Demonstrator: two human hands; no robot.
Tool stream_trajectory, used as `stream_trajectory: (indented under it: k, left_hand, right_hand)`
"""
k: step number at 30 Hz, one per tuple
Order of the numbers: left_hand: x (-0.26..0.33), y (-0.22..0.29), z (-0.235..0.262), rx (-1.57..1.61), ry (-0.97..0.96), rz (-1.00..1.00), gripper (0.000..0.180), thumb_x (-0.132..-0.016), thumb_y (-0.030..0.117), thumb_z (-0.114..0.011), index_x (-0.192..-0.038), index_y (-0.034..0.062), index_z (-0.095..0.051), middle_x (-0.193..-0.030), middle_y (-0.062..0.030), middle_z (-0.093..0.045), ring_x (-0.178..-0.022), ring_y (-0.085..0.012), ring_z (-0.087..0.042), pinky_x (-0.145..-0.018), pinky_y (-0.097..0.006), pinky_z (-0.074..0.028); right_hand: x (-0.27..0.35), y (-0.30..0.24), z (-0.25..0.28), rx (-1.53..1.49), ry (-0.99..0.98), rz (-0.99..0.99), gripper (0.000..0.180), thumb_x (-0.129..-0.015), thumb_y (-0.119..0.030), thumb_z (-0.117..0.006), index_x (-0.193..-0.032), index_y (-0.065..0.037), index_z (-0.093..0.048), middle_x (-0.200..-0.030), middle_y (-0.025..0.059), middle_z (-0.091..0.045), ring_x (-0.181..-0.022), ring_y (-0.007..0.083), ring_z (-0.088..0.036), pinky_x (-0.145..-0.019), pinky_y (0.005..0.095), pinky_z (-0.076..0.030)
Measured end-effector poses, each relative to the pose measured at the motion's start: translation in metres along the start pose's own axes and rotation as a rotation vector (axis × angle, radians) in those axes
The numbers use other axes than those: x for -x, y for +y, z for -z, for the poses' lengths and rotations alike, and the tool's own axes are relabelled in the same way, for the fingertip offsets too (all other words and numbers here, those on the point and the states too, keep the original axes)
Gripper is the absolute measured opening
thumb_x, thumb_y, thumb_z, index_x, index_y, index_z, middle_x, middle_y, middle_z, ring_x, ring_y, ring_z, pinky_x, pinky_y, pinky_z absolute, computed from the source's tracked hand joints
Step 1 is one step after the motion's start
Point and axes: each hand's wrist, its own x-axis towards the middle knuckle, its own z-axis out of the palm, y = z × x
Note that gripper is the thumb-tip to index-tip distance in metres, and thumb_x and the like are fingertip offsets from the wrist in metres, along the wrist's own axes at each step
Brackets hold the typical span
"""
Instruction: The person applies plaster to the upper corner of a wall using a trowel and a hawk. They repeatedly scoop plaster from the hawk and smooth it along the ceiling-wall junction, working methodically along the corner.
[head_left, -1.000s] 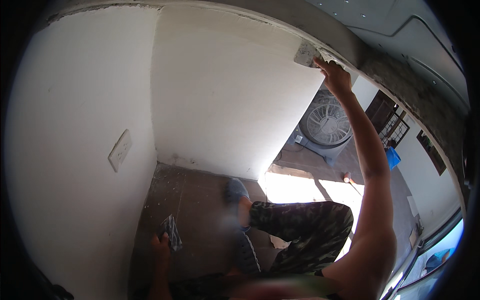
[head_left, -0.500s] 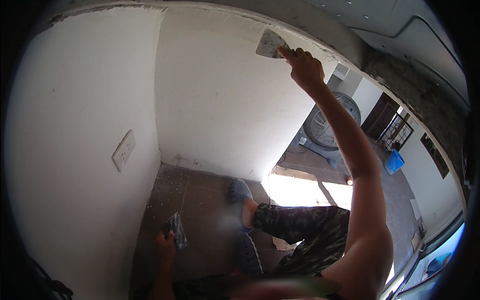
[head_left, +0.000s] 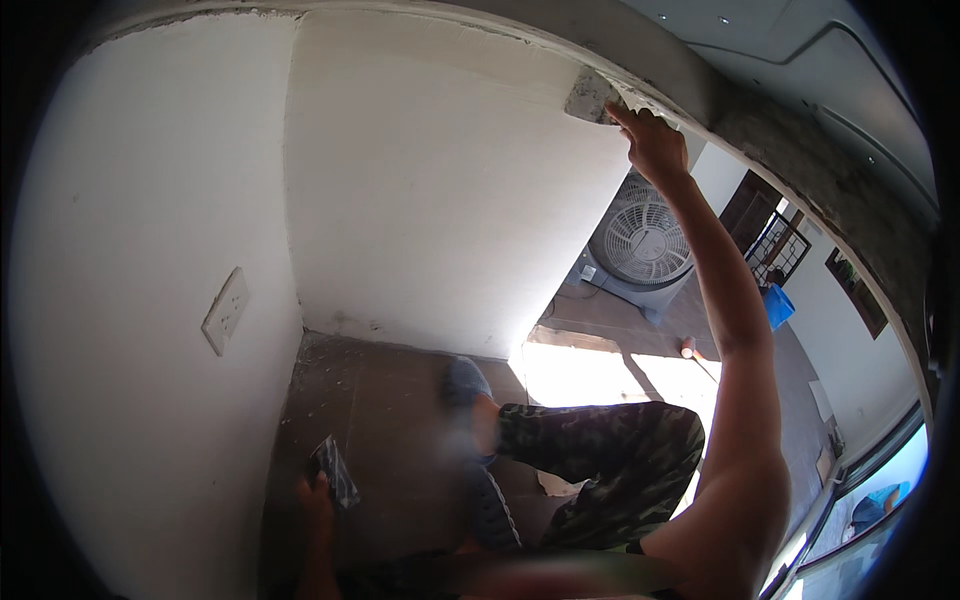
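Low and close to the body, the left hand (head_left: 318, 495) grips a flat, grey-streaked tool (head_left: 341, 476), which slants out from the fingers, its exact kind too dim to tell. Farther out at arm's reach, the right hand (head_left: 655, 146) is closed round a scraper (head_left: 588, 95), its long axis running leftward and slightly up from those fingers, its blade seemingly against the pale wall (head_left: 430, 190) near the upper edge, well apart from the left hand. Beyond and below the right hand stands a fan (head_left: 645, 243), with a blue bucket (head_left: 778, 308) farther right.
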Motion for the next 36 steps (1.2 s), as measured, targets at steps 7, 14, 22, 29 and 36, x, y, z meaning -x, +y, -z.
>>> stream_trajectory:
  k: [7, 14, 22, 29, 36]
  left_hand:
    - [0.006, 0.01, 0.004, -0.084, 0.026, 0.001, 0.054, -0.096, 0.031, -0.063, -0.126, -0.0129, -0.053, -0.12, -0.0264, -0.061, -0.113, -0.0344, -0.059, -0.098, -0.043, -0.045]
    - [0.014, 0.043, 0.0, 0.055, 0.082, 0.194, 0.058, -0.098, 0.034, -0.061, -0.131, -0.0116, -0.049, -0.123, -0.0257, -0.06, -0.114, -0.0343, -0.059, -0.103, -0.044, -0.042]
    - [0.032, 0.195, -0.075, 1.328, -0.384, 0.199, 0.033, -0.098, 0.021, -0.06, -0.125, 0.003, -0.056, -0.114, -0.0092, -0.065, -0.102, -0.0233, -0.066, -0.09, -0.04, -0.054]
    - [0.047, 0.26, -0.077, 1.329, -0.498, 0.183, 0.026, -0.099, 0.016, -0.057, -0.122, 0.005, -0.058, -0.112, -0.0071, -0.067, -0.101, -0.0198, -0.067, -0.089, -0.037, -0.055]
    - [0.053, 0.239, -0.064, 1.42, -0.218, -0.241, 0.022, -0.098, 0.013, -0.059, -0.119, 0.0043, -0.06, -0.106, -0.0078, -0.068, -0.104, -0.0182, -0.064, -0.094, -0.038, -0.051]
  right_hand:
    - [0.051, 0.064, -0.014, -0.021, -0.021, -0.06, 0.045, -0.092, -0.019, -0.066, -0.134, -0.035, -0.06, -0.09, 0.0049, -0.065, -0.083, 0.0252, -0.068, -0.069, 0.0425, -0.055]
    - [0.089, 0.035, 0.008, -0.061, -0.069, -0.184, 0.05, -0.093, -0.02, -0.065, -0.14, -0.034, -0.056, -0.09, 0.0074, -0.066, -0.079, 0.0242, -0.068, -0.069, 0.041, -0.054]
    - [0.221, -0.164, 0.089, -1.94, -0.608, -0.361, 0.051, -0.098, -0.04, -0.062, -0.132, -0.003, -0.06, -0.083, 0.0046, -0.064, -0.062, 0.0081, -0.058, -0.053, 0.0221, -0.047]
    - [0.244, -0.214, 0.088, -1.571, -0.557, 0.294, 0.055, -0.081, 0.008, -0.07, -0.133, -0.012, -0.063, -0.088, 0.0089, -0.069, -0.076, 0.0195, -0.068, -0.065, 0.0309, -0.054]
    - [0.265, -0.203, 0.113, -1.835, -1.329, -0.667, 0.037, -0.102, -0.018, -0.052, -0.135, 0.0, -0.049, -0.081, 0.012, -0.064, -0.056, 0.0177, -0.062, -0.05, 0.0281, -0.052]
